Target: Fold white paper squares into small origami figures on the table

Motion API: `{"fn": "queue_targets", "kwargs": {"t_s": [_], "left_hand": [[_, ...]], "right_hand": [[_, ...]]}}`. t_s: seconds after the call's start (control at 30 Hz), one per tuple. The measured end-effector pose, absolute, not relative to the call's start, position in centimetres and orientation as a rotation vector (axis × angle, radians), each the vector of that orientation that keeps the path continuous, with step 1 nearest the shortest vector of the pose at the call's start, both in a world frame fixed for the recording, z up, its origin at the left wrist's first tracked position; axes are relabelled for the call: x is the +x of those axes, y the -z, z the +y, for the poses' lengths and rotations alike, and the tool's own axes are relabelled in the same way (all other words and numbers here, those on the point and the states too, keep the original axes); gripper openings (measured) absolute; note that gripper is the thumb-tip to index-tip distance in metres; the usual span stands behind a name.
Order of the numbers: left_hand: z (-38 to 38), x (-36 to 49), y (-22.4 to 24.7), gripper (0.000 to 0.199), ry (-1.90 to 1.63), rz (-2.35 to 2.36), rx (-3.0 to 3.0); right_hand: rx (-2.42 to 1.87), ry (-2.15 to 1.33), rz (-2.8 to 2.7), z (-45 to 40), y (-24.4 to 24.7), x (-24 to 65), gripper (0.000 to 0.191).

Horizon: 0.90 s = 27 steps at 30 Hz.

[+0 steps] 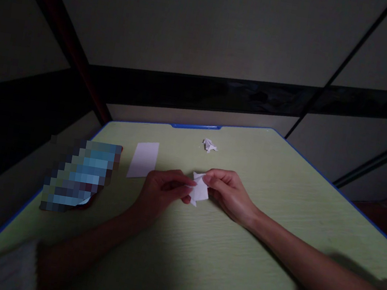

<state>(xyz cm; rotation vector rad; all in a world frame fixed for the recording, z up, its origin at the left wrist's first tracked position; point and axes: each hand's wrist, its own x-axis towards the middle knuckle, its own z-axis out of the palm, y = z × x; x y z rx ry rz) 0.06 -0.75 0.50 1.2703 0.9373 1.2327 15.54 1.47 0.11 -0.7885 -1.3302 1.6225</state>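
Both hands hold a small piece of folded white paper [200,192] above the middle of the table. My left hand [167,189] pinches its left side between thumb and fingers. At the upper right edge of the paper, my right hand [226,189] grips it with the thumb on top. Pointed flaps stick out at the paper's top and bottom. Farther back on the table lies a small folded white paper figure [209,145] with several points. A flat white sheet [143,159] rests behind and to the left of my left hand.
The light green table [225,267] has a blue rim, with a blue handle piece [196,126] at its far edge. A pixelated flat object [81,176] lies at the left edge. Cabinet panels [211,30] with a dark band stand behind the table.
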Motion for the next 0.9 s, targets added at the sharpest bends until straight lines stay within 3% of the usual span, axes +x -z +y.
{"fn": "queue_targets", "kwargs": {"t_s": [0.9], "left_hand": [[-0.54, 0.31, -0.91, 0.01, -1.154, 0.894, 0.939]], "right_hand": [[-0.756, -1.595, -1.418, 1.48, -0.18, 15.76, 0.019]]}}
